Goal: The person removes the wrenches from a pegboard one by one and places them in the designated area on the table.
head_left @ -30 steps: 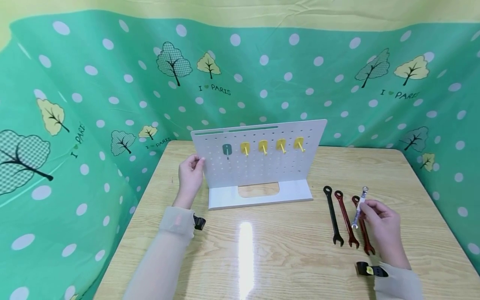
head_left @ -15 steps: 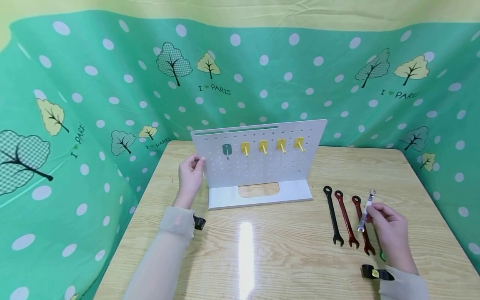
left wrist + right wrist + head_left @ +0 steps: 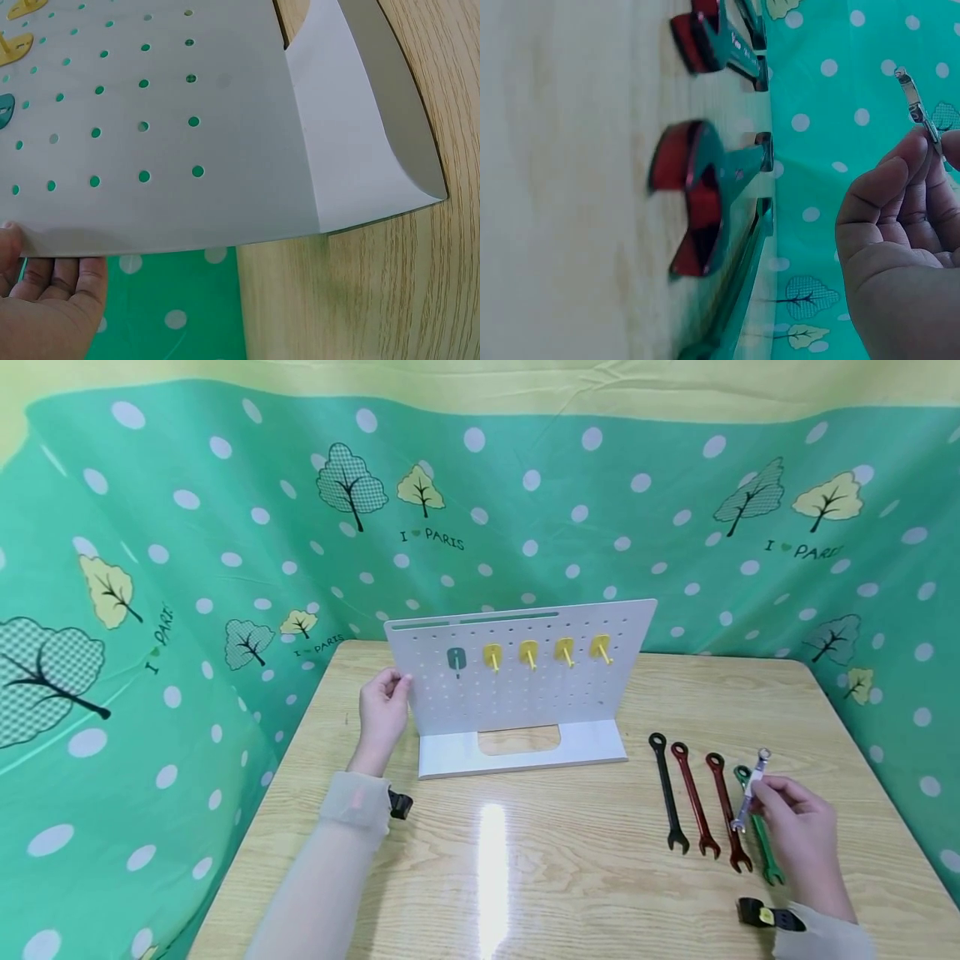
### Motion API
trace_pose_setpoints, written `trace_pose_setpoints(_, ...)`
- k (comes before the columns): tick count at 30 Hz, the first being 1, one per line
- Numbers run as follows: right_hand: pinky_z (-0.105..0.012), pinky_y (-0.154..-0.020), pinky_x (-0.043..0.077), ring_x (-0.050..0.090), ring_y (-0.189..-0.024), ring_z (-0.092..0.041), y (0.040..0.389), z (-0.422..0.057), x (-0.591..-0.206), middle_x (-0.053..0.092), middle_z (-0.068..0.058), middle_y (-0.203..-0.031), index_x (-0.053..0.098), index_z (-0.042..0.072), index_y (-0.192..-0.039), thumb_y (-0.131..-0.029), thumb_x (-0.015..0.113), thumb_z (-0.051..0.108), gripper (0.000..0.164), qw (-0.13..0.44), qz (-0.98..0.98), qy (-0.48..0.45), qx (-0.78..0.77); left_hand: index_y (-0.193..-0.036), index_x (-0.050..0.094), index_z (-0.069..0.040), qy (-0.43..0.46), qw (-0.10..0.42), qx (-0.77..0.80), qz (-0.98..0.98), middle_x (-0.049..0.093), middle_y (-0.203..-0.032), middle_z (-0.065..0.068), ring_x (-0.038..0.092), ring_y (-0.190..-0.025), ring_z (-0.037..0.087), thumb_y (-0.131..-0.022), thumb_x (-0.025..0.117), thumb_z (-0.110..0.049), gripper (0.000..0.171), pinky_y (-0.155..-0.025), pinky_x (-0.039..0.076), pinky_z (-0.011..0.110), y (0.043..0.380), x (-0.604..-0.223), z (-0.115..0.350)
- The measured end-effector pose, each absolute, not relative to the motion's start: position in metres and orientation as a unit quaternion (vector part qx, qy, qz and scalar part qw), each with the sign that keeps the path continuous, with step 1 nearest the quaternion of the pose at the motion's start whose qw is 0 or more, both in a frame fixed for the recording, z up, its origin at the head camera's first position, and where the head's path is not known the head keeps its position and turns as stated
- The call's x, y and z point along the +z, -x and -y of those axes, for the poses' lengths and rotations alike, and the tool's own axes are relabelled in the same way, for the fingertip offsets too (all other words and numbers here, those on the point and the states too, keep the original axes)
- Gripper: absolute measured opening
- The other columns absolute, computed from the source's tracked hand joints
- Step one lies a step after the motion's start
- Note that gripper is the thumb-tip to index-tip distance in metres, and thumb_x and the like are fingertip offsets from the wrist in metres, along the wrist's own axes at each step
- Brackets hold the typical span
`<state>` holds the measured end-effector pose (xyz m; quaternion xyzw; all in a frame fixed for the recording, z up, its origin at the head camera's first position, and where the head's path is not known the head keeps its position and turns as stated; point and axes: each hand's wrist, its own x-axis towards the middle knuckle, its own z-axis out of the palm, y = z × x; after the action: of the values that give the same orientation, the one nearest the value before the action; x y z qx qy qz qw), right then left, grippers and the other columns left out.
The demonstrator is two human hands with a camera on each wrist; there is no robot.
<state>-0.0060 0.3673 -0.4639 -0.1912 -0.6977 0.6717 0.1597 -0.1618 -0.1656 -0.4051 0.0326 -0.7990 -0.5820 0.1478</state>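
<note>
My left hand (image 3: 384, 712) pinches the left edge of a white pegboard (image 3: 450, 714), thumb in front and fingers behind in the left wrist view. A small silver wrench (image 3: 752, 787) is held between thumb and fingers of my right hand (image 3: 801, 831), above the table. In the head view it overlaps a green wrench (image 3: 763, 843) lying there. To the left lie two dark red wrenches, the nearer red wrench (image 3: 726, 806) and the farther red wrench (image 3: 693, 793), then a black wrench (image 3: 666, 785). The right wrist view shows a red open-end jaw below the silver wrench (image 3: 913, 96).
Several yellow hooks, among them a yellow hook (image 3: 564, 651), and one green hook (image 3: 456, 658) line the pegboard. It stands on a white base (image 3: 450, 758) with a cutout. The wooden table (image 3: 585, 852) meets a green dotted curtain (image 3: 540, 527) behind.
My right hand has moved to the right and slightly nearer with the silver wrench, uncovering the red wrench and then the green one. The left hand stays at the pegboard's edge.
</note>
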Motion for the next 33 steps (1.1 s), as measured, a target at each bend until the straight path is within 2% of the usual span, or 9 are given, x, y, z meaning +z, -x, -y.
trace_pose_setpoints(13, -0.014, -0.063, 0.053, 0.064, -0.069, -0.007, 0.001, -0.379, -0.462, 0.071, 0.002, -0.081, 0.072, -0.005, -0.1, -0.098, 0.069, 0.008, 0.013, 0.144, 0.748, 0.212, 0.613, -0.111, 0.068, 0.006, -0.03, 0.149, -0.581, 0.8, 0.071, -0.106, 0.02, 0.068, -0.096, 0.028, -0.105, 0.059, -0.011, 0.02, -0.078, 0.056, 0.026, 0.162, -0.405, 0.165)
trace_pose_setpoints(19, -0.014, -0.062, 0.054, 0.064, -0.07, -0.007, -0.003, -0.386, -0.463, 0.07, 0.003, -0.081, 0.073, -0.003, -0.101, -0.1, 0.068, 0.011, 0.015, 0.131, 0.775, 0.224, 0.576, -0.111, 0.068, 0.006, -0.029, 0.15, -0.586, 0.796, 0.071, -0.107, 0.021, 0.068, -0.099, 0.03, -0.104, 0.059, -0.009, 0.019, -0.086, 0.057, 0.033, 0.16, -0.402, 0.164)
trace_pose_setpoints(33, -0.016, -0.062, 0.055, 0.064, -0.07, -0.007, -0.013, -0.403, -0.465, 0.07, 0.007, -0.082, 0.073, 0.001, -0.097, -0.1, 0.067, 0.013, 0.014, 0.098, 0.763, 0.233, 0.595, -0.111, 0.067, 0.007, -0.029, 0.146, -0.585, 0.797, 0.071, -0.106, 0.021, 0.068, -0.097, 0.029, -0.104, 0.059, -0.01, 0.02, -0.086, 0.057, 0.035, 0.16, -0.402, 0.165)
